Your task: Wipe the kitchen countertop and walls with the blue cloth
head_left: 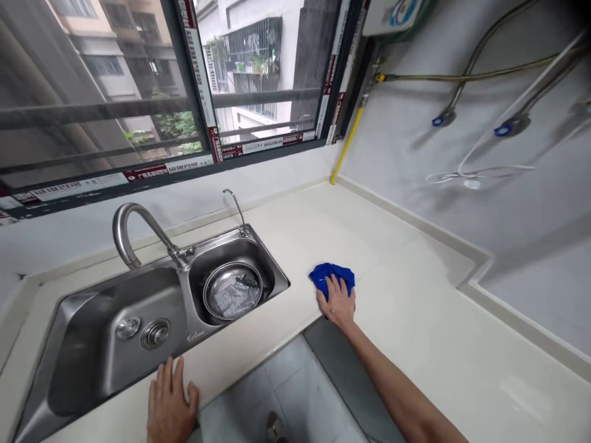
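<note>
Blue microfiber cloth is lying bunched on the cream stone countertop, just right of the sink and near the front edge, with the right hand resting on top of it. That hand's fingers are curling over the cloth and pressing it down, seemingly so the palm's weight is passing through to the stone. The left hand is resting on the counter's front edge with its fingers spread wide and holding nothing, apparently steadying the body. Beyond it, a stainless double sink is sitting in the counter, with a gooseneck faucet rising behind the larger bowl and a perforated steel strainer basket standing in the smaller one — well apart from either hand.
</note>
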Tool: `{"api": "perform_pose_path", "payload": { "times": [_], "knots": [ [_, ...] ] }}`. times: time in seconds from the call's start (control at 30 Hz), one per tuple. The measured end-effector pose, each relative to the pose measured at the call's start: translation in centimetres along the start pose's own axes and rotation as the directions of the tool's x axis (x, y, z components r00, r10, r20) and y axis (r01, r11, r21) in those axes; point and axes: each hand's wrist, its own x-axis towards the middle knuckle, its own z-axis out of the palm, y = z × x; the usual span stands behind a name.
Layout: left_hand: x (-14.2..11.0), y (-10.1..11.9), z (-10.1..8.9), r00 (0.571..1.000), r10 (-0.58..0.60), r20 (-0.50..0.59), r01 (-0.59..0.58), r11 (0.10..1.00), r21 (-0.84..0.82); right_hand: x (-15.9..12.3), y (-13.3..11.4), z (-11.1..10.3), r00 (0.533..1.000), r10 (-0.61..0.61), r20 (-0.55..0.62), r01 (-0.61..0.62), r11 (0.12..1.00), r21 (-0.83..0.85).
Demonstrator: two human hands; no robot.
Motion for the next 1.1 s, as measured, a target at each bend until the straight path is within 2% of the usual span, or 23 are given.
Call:
{"api": "perform_pose_path", "payload": {
  "times": [0.1,0.2,0.33,0.47,0.57,0.63,0.73,0.8,0.87,0.93,1.03,1.07,1.1],
  "knots": [
    [-0.2,0.2,0.1,1.000,0.013,-0.020,-0.013,1.000,-0.021,-1.0,-1.8,0.6,0.990,-0.088,-0.107,0.091,0.995,0.028],
    [-0.4,0.5,-0.2,1.000,0.012,-0.006,-0.013,0.999,-0.041,-3.1,-3.9,0.8,0.981,-0.128,-0.148,0.138,0.989,0.062],
    [-0.4,1.0,-0.9,1.000,-0.009,0.018,0.009,0.999,-0.032,-7.0,-8.3,0.5,0.954,-0.287,-0.086,0.295,0.948,0.119],
    [-0.4,1.3,-1.3,0.999,-0.028,0.025,0.028,1.000,-0.011,-10.4,-13.4,-0.1,0.894,-0.445,0.041,0.428,0.879,0.209],
    [-0.6,1.2,-1.1,0.999,-0.040,0.021,0.040,0.999,-0.009,-12.2,-16.9,-0.8,0.807,-0.569,0.159,0.512,0.808,0.292],
    [-0.8,0.8,-0.7,0.999,-0.042,0.015,0.042,0.999,-0.016,-13.1,-18.9,-1.2,0.706,-0.676,0.212,0.588,0.726,0.356],
    [-1.2,-0.2,0.2,0.998,-0.064,0.028,0.066,0.996,-0.061,-13.5,-20.6,-1.5,0.533,-0.818,0.217,0.690,0.569,0.448],
    [-1.1,-0.4,0.4,0.989,-0.128,0.074,0.136,0.984,-0.112,-12.8,-20.2,-1.3,0.445,-0.875,0.189,0.729,0.477,0.491],
    [-0.4,0.1,0.1,0.952,-0.260,0.160,0.285,0.945,-0.162,-11.2,-18.4,-1.1,0.400,-0.903,0.159,0.746,0.421,0.517],
    [0.8,1.5,-0.5,0.862,-0.438,0.256,0.488,0.854,-0.182,-8.9,-15.4,-0.9,0.394,-0.907,0.150,0.748,0.411,0.521],
    [3.1,4.8,-1.2,0.697,-0.650,0.302,0.707,0.692,-0.143,-4.8,-9.9,-0.9,0.437,-0.880,0.184,0.740,0.468,0.482],
    [3.7,5.9,-1.3,0.669,-0.692,0.273,0.737,0.665,-0.120,-3.4,-8.3,-1.0,0.446,-0.874,0.194,0.740,0.482,0.469],
    [4.2,7.0,-1.3,0.660,-0.715,0.230,0.746,0.659,-0.094,-2.1,-6.8,-1.2,0.444,-0.873,0.201,0.744,0.484,0.461]
  ]
}}
